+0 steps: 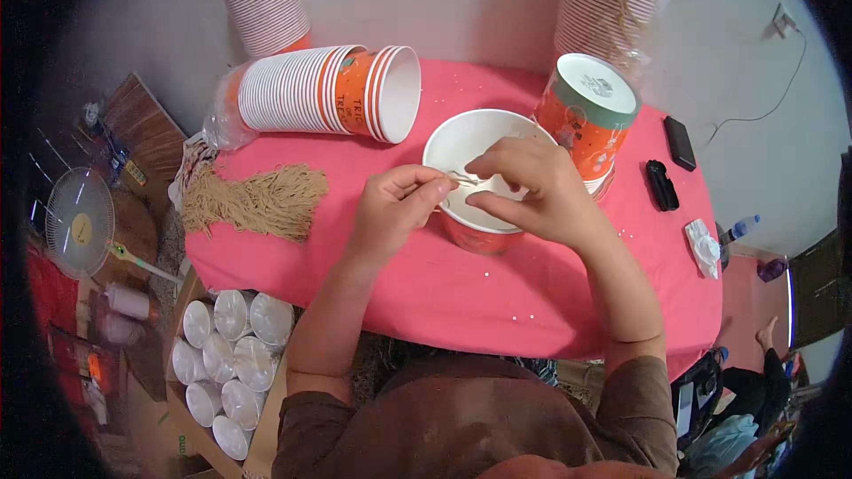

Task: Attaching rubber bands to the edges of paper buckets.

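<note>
On the pink-covered table, stacked orange buckets are marked with dark lettering. Above an open, white-lined bucket, the left hand is pinched on, and the right hand is spread around, a thin tan cord pointed rightward; whether it is touched by the right fingers cannot be told.
</note>
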The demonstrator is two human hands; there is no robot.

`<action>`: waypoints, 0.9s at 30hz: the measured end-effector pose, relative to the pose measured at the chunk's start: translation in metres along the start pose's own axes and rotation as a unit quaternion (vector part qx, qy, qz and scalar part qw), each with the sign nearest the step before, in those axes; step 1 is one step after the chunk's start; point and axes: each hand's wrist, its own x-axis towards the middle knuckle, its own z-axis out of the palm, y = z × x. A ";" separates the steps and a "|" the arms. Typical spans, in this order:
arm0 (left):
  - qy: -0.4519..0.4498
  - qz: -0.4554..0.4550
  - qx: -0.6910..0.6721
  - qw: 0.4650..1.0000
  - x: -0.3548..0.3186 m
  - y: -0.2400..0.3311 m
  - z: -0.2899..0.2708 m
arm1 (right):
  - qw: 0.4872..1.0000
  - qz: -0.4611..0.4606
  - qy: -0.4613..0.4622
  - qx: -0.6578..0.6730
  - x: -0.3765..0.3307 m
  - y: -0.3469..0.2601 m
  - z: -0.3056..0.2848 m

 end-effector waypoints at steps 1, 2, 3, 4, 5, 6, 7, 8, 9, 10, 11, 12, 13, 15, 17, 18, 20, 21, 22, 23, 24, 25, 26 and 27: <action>0.001 0.000 0.000 1.000 0.000 0.001 0.000 | 0.998 -0.037 0.009 -0.046 0.002 -0.001 0.003; -0.007 -0.001 -0.006 1.000 0.000 0.002 0.000 | 0.993 -0.074 0.019 -0.092 0.002 -0.001 0.006; -0.015 -0.002 -0.012 1.000 0.000 0.003 0.000 | 0.993 -0.075 0.018 -0.091 0.002 0.000 0.007; -0.014 -0.002 -0.013 1.000 0.000 0.004 0.000 | 0.992 -0.091 0.014 -0.090 0.002 0.003 0.008; -0.010 -0.004 -0.004 1.000 -0.001 0.004 0.002 | 0.990 -0.108 0.009 -0.089 0.002 0.004 0.008; -0.005 -0.007 0.005 1.000 -0.001 0.004 0.002 | 0.990 -0.108 0.008 -0.088 0.002 0.005 0.007; -0.004 -0.006 0.005 1.000 -0.001 0.003 0.001 | 0.990 -0.115 0.010 -0.085 0.003 0.005 0.006; -0.009 -0.010 0.008 1.000 -0.001 0.002 -0.002 | 0.989 -0.121 0.012 -0.082 0.003 0.005 0.006; -0.014 -0.013 0.011 1.000 -0.001 0.001 -0.003 | 0.989 -0.122 0.011 -0.082 0.002 0.006 0.006; -0.014 -0.013 0.011 1.000 -0.001 0.001 -0.002 | 0.990 -0.111 0.007 -0.089 0.001 0.008 0.006; -0.012 -0.003 0.027 1.000 -0.003 0.001 0.000 | 0.990 -0.101 0.003 -0.097 -0.001 0.009 0.006; -0.010 0.007 0.042 0.999 -0.003 0.001 0.001 | 0.990 -0.101 0.002 -0.097 -0.001 0.008 0.006; -0.011 0.008 0.042 0.999 -0.003 0.001 0.000 | 0.991 -0.095 -0.001 -0.096 0.000 0.006 0.004; -0.032 0.014 0.039 0.999 -0.004 -0.001 -0.005 | 0.991 -0.088 -0.005 -0.096 0.000 0.003 0.000; -0.026 0.023 0.041 0.999 -0.008 -0.003 -0.008 | 0.993 -0.072 -0.010 -0.092 0.000 0.002 -0.004; -0.021 0.033 0.044 0.998 -0.009 -0.004 -0.009 | 0.993 -0.073 -0.010 -0.091 0.001 0.003 -0.005; -0.014 0.032 0.044 0.998 -0.010 0.001 -0.003 | 0.993 -0.084 -0.023 -0.084 0.002 0.004 -0.006; -0.007 0.032 0.045 0.998 -0.010 0.002 0.000 | 0.993 -0.085 -0.024 -0.084 0.002 0.003 -0.005; -0.005 0.032 0.045 0.998 -0.010 0.002 0.000 | 0.994 -0.079 -0.025 -0.071 0.001 0.002 -0.003; -0.009 0.047 0.068 0.997 -0.009 -0.001 -0.001 | 0.995 -0.073 -0.025 -0.059 0.001 0.001 -0.002; -0.012 0.063 0.091 0.994 -0.009 -0.002 0.000 | 0.995 -0.073 -0.026 -0.059 0.002 0.000 0.000; -0.012 0.063 0.091 0.994 -0.009 -0.002 0.002 | 0.996 -0.071 -0.022 -0.052 0.002 0.000 0.002; 0.000 0.068 0.104 0.992 -0.009 -0.001 0.005 | 0.996 -0.069 -0.018 -0.046 0.003 0.000 0.003; 0.012 0.074 0.117 0.990 -0.009 -0.001 0.007 | 0.996 -0.069 -0.018 -0.046 0.002 0.001 0.003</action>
